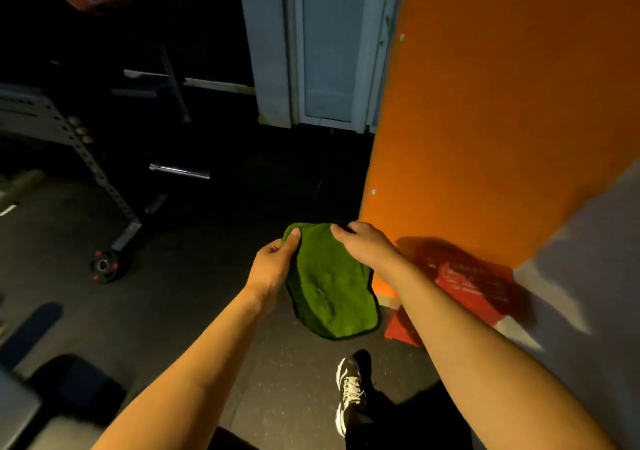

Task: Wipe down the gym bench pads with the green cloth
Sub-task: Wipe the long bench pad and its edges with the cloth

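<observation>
The green cloth (329, 287) with a dark edge hangs in front of me, held up by its top edge over the dark floor. My left hand (273, 262) pinches the cloth's upper left corner with the thumb on top. My right hand (363, 245) grips the upper right corner, fingers curled over the edge. A dark bench pad (69, 380) shows at the lower left, partly cut off by the frame.
An orange wall (485, 120) rises on the right, with a red box (467, 287) at its foot. A grey rack frame (86, 158), a barbell sleeve (180, 171) and a small weight plate (104, 266) stand left. My shoe (349, 394) is below the cloth.
</observation>
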A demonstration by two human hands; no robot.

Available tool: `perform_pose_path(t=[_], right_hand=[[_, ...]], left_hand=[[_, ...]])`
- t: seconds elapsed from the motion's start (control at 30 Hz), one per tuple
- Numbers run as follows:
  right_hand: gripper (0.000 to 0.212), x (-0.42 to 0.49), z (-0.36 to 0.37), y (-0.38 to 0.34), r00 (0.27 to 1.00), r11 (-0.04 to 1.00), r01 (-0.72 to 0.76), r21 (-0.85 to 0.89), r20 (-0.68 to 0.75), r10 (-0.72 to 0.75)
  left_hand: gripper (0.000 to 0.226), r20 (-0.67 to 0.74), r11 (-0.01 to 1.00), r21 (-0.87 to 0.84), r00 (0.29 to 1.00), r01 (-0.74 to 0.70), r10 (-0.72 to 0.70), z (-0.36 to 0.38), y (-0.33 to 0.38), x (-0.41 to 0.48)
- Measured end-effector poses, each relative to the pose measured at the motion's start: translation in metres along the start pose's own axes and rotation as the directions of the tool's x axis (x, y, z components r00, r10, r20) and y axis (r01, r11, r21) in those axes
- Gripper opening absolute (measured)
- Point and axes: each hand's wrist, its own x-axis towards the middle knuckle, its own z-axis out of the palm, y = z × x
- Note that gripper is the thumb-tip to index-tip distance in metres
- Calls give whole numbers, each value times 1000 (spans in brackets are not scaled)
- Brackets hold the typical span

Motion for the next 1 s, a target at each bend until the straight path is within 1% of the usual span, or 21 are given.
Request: perform_pose_path(t=[0.07, 0.13, 0.17, 0.23, 0.3, 0.33, 0.37, 0.43, 0.47, 0.5, 0.53, 0.6, 0.67, 0.77, 0.8, 0.83, 0.9, 0.93, 0.97, 1.0], right_hand=[[59, 51, 1, -16, 998, 993, -1, -116, 67, 8], [61, 100, 4, -26, 996, 983, 29, -180, 85, -13], [58, 134, 6, -33, 996, 984, 40, -173, 83, -26], [50, 183, 12, -51, 995, 997, 29, -69, 98, -22], [35, 229, 16, -77, 987, 999, 19, 50, 157, -27], [37, 257, 18, -95, 977, 998, 35, 59, 209, -46], [51, 268, 17, -105, 965, 997, 64, 43, 253, -73], [84, 315, 32, -139, 920, 985, 156, -69, 372, -119], [90, 324, 35, -147, 907, 969, 213, -122, 394, -150], [89, 344, 43, -164, 890, 946, 281, -159, 412, -195], [83, 367, 51, -179, 882, 919, 343, -196, 403, -243], [67, 409, 66, -204, 881, 849, 438, -295, 327, -341], [54, 450, 87, -226, 873, 796, 487, -360, 236, -427], [41, 511, 124, -263, 814, 699, 564, -439, 157, -559], [37, 526, 135, -273, 785, 662, 595, -455, 152, -600], [33, 548, 152, -290, 767, 639, 612, -466, 153, -623], [25, 585, 175, -315, 750, 619, 629, -469, 159, -642], [20, 599, 183, -325, 749, 621, 635, -459, 171, -640], [17, 623, 193, -342, 744, 618, 643, -452, 179, -644], [15, 640, 198, -352, 748, 626, 643, -441, 186, -637]], left_hand=[[38, -35, 995, -98, 999, 25, -29, -13, 14, 43], [37, -69, 984, -176, 997, 29, -42, -25, 28, 80], [38, -100, 979, -200, 994, 24, -45, -35, 37, 105], [36, -131, 974, -224, 989, 33, -63, -56, 51, 145], [36, -139, 973, -228, 989, 22, -55, -79, 66, 185], [40, -154, 968, -251, 987, 13, -54, -92, 75, 208], [45, -158, 967, -256, 986, 8, -50, -96, 82, 216], [51, -212, 959, -284, 976, -14, -49, -118, 93, 248], [56, -234, 959, -280, 972, -31, -37, -123, 95, 256], [62, -279, 967, -248, 960, -57, -15, -138, 99, 271], [70, -333, 973, -208, 943, -95, 21, -156, 102, 291], [82, -412, 986, -89, 906, -144, 95, -192, 113, 324], [78, -459, 992, 50, 879, -120, 129, -226, 126, 359], [60, -491, 949, 290, 831, -126, 261, -275, 148, 422], [57, -468, 928, 347, 832, -138, 299, -288, 154, 438], [58, -432, 917, 378, 851, -130, 299, -308, 164, 461], [66, -316, 866, 499, 923, -34, 218, -337, 180, 496], [69, -266, 799, 601, 945, 10, 189, -348, 187, 508], [69, -229, 708, 706, 955, 27, 191, -366, 200, 531], [66, -204, 631, 775, 954, 21, 219, -376, 209, 546]])
